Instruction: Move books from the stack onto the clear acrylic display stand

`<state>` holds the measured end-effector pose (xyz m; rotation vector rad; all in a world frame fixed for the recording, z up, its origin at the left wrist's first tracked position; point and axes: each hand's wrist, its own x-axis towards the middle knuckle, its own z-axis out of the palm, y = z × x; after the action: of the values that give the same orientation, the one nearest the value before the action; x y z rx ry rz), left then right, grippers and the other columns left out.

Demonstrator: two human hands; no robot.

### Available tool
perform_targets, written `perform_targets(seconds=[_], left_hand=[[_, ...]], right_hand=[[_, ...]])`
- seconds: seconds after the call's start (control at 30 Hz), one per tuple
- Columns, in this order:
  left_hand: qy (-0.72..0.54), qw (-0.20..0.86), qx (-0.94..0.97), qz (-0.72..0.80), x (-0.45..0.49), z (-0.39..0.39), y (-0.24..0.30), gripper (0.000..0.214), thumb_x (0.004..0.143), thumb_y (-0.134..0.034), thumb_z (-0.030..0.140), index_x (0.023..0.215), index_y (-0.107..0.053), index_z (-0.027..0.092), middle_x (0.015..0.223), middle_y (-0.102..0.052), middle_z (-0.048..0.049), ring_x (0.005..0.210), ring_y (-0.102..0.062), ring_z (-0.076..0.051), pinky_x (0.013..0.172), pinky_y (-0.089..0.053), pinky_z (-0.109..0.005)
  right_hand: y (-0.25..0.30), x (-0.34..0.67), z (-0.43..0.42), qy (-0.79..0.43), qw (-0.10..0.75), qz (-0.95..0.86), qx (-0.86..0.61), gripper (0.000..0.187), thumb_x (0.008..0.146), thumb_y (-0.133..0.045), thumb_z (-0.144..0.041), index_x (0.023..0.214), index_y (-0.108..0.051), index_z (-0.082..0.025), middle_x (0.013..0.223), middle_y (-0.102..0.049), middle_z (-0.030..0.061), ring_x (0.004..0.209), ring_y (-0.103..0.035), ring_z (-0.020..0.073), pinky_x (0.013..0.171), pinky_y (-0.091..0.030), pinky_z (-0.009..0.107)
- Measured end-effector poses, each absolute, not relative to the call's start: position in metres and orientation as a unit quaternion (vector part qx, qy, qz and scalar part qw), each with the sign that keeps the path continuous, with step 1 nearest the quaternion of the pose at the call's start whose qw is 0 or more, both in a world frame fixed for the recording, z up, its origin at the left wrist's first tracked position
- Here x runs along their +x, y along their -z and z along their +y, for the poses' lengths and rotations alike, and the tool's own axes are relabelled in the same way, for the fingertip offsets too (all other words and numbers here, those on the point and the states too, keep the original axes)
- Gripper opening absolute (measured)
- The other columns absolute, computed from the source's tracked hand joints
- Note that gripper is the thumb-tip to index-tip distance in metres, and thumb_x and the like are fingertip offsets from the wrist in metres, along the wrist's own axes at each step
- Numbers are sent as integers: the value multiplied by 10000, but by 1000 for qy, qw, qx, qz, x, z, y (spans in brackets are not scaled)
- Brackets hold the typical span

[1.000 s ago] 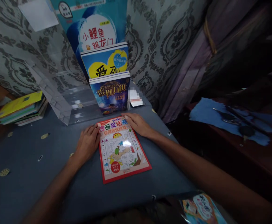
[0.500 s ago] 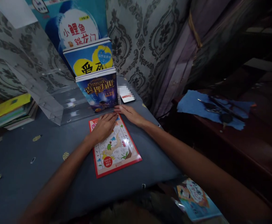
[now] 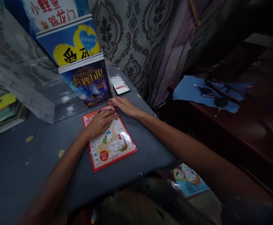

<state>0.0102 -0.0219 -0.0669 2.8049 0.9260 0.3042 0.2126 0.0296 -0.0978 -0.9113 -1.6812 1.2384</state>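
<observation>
A thin red-bordered picture book lies flat on the grey cloth-covered table. Across its upper part rests my left hand, flat with the fingers extended, covering some of the cover. My right hand is stretched out at the book's top right corner, its fingertips by the lower right corner of a dark blue book. That blue book stands upright at the front of a clear acrylic rack. Behind it, in rising steps, stand a blue-and-yellow book and a taller blue book.
A phone lies right of the rack. More books are stacked at the left. Keys lie on a blue cloth on a dark red surface at the right. Another blue book sits below the table edge.
The camera view has shifted, so the rack and books appear further left and higher. My left hand has slid slightly down over the picture book; my right hand stays beside the rack.
</observation>
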Motion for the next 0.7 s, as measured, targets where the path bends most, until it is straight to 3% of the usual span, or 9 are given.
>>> perform_targets(seconds=[0.3, 0.53, 0.7], left_hand=[[-86, 130, 954, 255, 11, -48, 64, 433, 1022, -407, 228, 1410, -583, 301, 1473, -564, -87, 1432, -436, -275, 1210, -200, -615], [-98, 136, 965, 202, 18, -82, 59, 415, 1020, -432, 233, 1378, -610, 344, 1470, -559, -84, 1408, -459, -273, 1211, -223, -627], [-78, 127, 973, 178, 20, -102, 58, 432, 1004, -458, 225, 1379, -602, 384, 1504, -518, -85, 1449, -402, -287, 1198, -224, -656]], right_hand=[[99, 211, 29, -484, 426, -676, -358, 377, 1046, -455, -462, 1142, -682, -177, 1185, -754, 95, 1161, -688, 233, 1084, -496, 447], [101, 211, 29, -480, 425, -681, -353, 404, 1038, -447, -513, 1115, -674, -187, 1191, -745, 114, 1168, -685, 248, 1096, -492, 491], [102, 211, 29, -472, 422, -687, -357, 413, 1050, -426, -510, 1161, -660, -188, 1234, -729, 115, 1187, -677, 238, 1104, -490, 462]])
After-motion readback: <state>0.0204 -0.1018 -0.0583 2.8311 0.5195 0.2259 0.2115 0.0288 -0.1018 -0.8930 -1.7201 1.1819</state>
